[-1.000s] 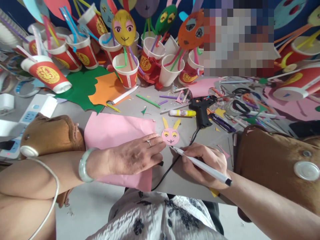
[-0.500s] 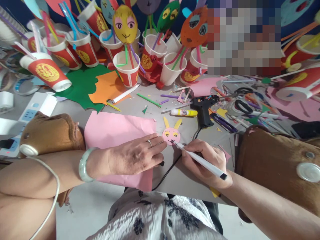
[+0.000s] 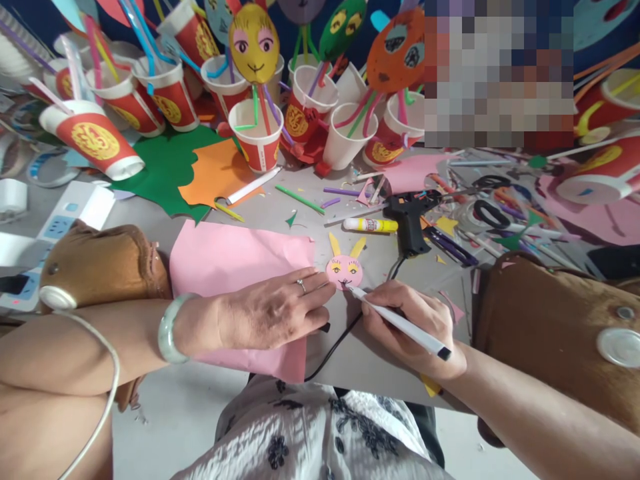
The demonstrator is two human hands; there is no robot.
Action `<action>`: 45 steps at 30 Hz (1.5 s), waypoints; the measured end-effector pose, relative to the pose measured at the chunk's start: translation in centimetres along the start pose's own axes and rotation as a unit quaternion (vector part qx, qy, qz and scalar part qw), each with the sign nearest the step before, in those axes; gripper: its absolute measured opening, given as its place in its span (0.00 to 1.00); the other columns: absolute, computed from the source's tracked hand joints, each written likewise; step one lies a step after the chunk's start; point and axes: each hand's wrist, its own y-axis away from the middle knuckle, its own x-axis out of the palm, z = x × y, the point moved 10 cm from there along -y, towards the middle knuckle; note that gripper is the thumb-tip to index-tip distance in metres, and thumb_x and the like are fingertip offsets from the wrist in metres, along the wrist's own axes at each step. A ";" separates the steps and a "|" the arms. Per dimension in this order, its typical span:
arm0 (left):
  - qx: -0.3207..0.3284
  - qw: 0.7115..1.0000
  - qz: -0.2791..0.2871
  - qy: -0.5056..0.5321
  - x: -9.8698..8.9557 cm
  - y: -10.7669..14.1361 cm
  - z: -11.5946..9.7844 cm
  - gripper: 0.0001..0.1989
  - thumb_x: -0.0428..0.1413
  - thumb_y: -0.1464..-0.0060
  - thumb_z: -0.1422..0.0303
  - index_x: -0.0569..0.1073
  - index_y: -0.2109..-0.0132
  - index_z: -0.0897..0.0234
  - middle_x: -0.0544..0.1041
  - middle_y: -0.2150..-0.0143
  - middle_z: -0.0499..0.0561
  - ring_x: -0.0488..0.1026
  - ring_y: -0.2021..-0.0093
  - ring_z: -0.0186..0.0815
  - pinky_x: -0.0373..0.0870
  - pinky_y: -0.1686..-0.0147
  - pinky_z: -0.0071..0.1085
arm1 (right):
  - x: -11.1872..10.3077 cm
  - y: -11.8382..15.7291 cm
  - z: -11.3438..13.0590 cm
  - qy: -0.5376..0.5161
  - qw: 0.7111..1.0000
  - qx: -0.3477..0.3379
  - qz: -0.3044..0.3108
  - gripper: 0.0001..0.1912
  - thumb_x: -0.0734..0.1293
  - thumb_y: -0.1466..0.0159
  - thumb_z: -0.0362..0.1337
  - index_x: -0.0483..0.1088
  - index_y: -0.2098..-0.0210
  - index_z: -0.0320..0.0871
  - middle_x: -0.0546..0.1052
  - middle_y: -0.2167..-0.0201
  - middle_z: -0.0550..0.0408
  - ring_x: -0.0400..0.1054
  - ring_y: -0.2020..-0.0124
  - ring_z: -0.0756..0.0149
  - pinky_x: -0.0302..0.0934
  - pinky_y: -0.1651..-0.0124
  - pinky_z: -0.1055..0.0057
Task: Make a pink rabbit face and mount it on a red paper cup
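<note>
My right hand (image 3: 411,328) grips a white marker (image 3: 405,325) with a black end. The marker's tip rests at the mouth of a small pink paper rabbit face (image 3: 343,272), which has yellow ears and drawn eyes. My left hand (image 3: 280,308) lies palm down over a pink paper sheet (image 3: 235,250), fingertips at the rabbit face's left edge. From beneath its curled lower fingers pokes a small black marker cap (image 3: 325,327); most of it is hidden.
Beyond the hands lie a glue stick (image 3: 370,225), a black glue gun (image 3: 411,223) and a purple cutter (image 3: 450,245). Red and white paper cups (image 3: 257,143) with straws and paper faces crowd the back. Brown padded arms (image 3: 555,333) flank me, and a power strip (image 3: 60,217) sits left.
The marker tip has shifted slightly along the rabbit's mouth. My left hand stays in place, and the whole view has moved a little.
</note>
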 end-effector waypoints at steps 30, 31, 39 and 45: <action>-0.011 1.000 -0.019 0.005 0.2 0.2 0.1 0.06 0.54 0.34 0.72 0.75 0.53 0.65 0.72 0.36 0.61 0.68 0.34 0.44 0.63 0.30 0.45 | -0.5 0.3 -0.2 -0.004 1.000 0.013 -0.017 0.08 0.68 0.38 0.29 0.66 0.63 0.48 0.77 0.75 0.59 0.72 0.79 0.69 0.65 0.77 0.75; -0.013 1.000 -0.021 0.007 0.2 0.2 0.1 0.07 0.54 0.34 0.71 0.75 0.53 0.65 0.72 0.36 0.61 0.68 0.33 0.44 0.62 0.30 0.45 | -0.5 0.3 -0.2 -0.003 1.000 0.013 -0.017 0.08 0.68 0.38 0.29 0.66 0.63 0.48 0.77 0.75 0.59 0.72 0.79 0.69 0.65 0.77 0.75; -0.015 1.000 -0.015 0.006 0.1 0.2 0.1 0.04 0.54 0.35 0.72 0.74 0.56 0.64 0.72 0.36 0.61 0.69 0.35 0.44 0.65 0.31 0.45 | -0.4 0.3 -0.3 -0.001 1.000 0.015 -0.014 0.07 0.67 0.38 0.30 0.66 0.64 0.48 0.77 0.75 0.59 0.73 0.79 0.69 0.65 0.76 0.74; -0.009 1.000 -0.004 -0.001 0.2 0.1 0.0 0.06 0.52 0.34 0.73 0.74 0.55 0.64 0.72 0.37 0.59 0.70 0.36 0.44 0.67 0.32 0.46 | -0.1 0.2 0.0 -0.001 1.000 -0.002 -0.003 0.08 0.67 0.37 0.28 0.66 0.62 0.47 0.77 0.75 0.59 0.73 0.77 0.69 0.65 0.76 0.75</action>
